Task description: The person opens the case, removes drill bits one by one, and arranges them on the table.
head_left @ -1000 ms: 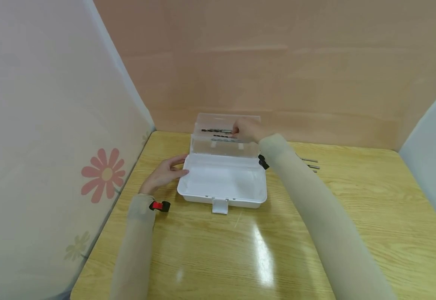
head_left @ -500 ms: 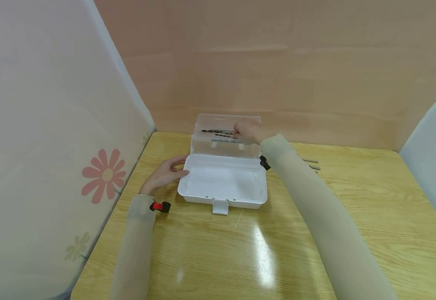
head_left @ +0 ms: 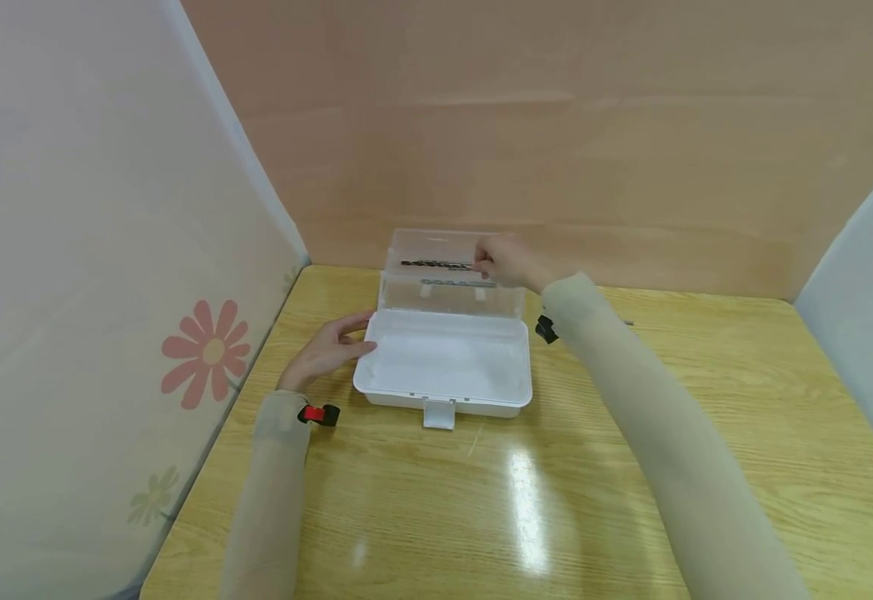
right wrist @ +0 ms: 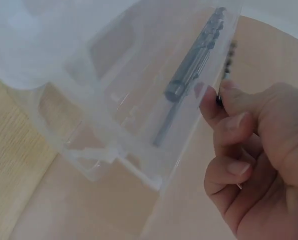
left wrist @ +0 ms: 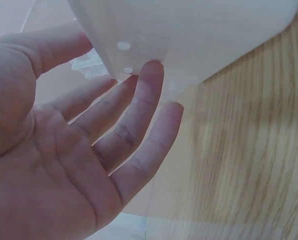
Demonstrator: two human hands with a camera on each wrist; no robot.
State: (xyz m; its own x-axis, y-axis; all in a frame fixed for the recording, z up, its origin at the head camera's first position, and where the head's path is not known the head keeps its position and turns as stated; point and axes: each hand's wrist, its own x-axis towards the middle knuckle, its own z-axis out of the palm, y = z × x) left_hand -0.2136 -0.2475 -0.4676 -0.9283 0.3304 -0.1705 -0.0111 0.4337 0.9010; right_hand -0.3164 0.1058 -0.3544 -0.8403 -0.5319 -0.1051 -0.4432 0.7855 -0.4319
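My left hand [head_left: 329, 348] holds the left end of an open white plastic box [head_left: 444, 354]; its thumb goes over the rim and its fingertips touch the outside wall. In the right wrist view, my right hand [right wrist: 263, 145] pinches a dark spiral drill bit [right wrist: 230, 62] between thumb and index finger, beside the translucent upper tray [right wrist: 139, 165]. Inside that tray lie several drill bits [right wrist: 193, 65], seen through its wall. From the head view, the right hand is at the tray's right part, close to the bits' shank ends. Its fingertips hide part of the held bit.
A metal shank [head_left: 629, 322] shows on the wooden table [head_left: 744, 400] beyond the right forearm. The box's latch [head_left: 439, 414] hangs down at the front. A flowered cloth wall [head_left: 69, 292] stands left and a tan cloth wall [head_left: 556, 125] behind.
My right hand and forearm have shifted slightly right, and the forearm now covers most of the shanks on the table. The left hand keeps its place on the box.
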